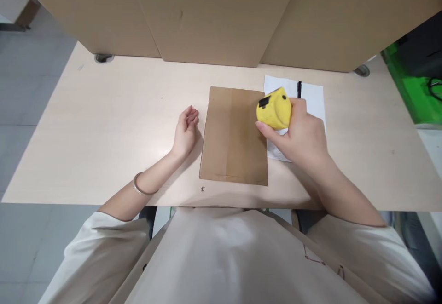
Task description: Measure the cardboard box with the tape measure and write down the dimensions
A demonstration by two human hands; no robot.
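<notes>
My right hand [305, 134] is wrapped round a yellow tape measure [276, 110] with black parts, raised over the right edge of a flat brown cardboard piece [231, 138]. Its thumb lies along the near side of the case, and no blade can be seen drawn out. To the left of the cardboard, my left hand [186, 130] rests on the table on its side. Nothing is in it, and its fingers are loosely bent with the palm partly showing. Partly under the right hand lies a white sheet of paper [314, 94] with a black pen [299, 89] on it.
Tall cardboard panels [214, 19] stand along the back of the light wooden table [86, 157]. Two cable holes, one a round grommet [104, 58], sit near the back corners. Green and black items [402, 78] are beyond the right edge.
</notes>
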